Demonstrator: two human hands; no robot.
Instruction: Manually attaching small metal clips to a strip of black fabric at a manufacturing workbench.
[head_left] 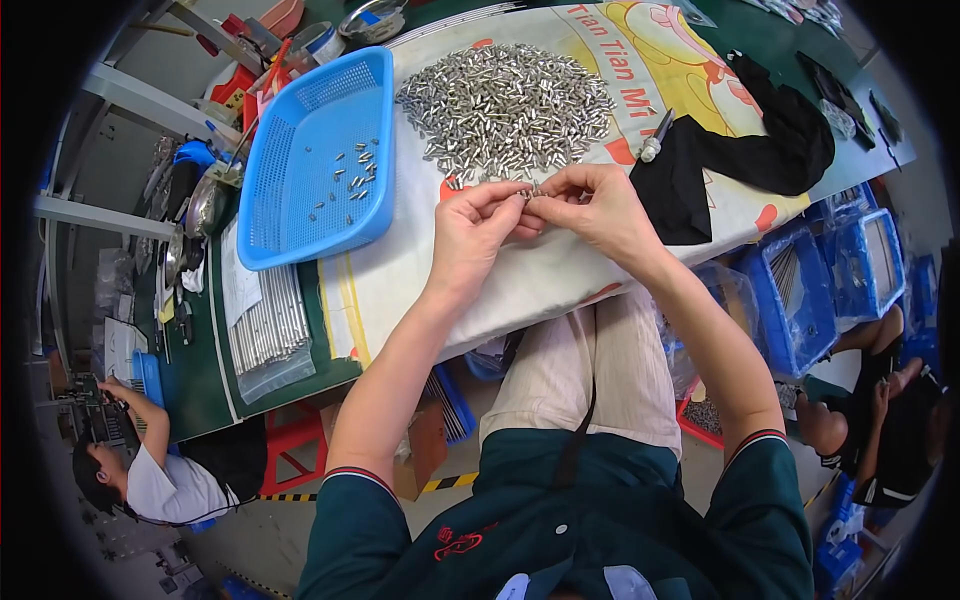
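Head view: both hands meeting over cloth (560,270)
Left hand (478,230): fingertips pinching small metal pin (531,191)
Right hand (590,208): fingers closing on same pin
Pin pile (505,108): lying just beyond hands

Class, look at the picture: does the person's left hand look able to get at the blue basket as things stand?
Probably yes. The left hand is pinching a small metal piece together with the right hand, but the blue basket lies just to its left on the cloth, with nothing standing between them.
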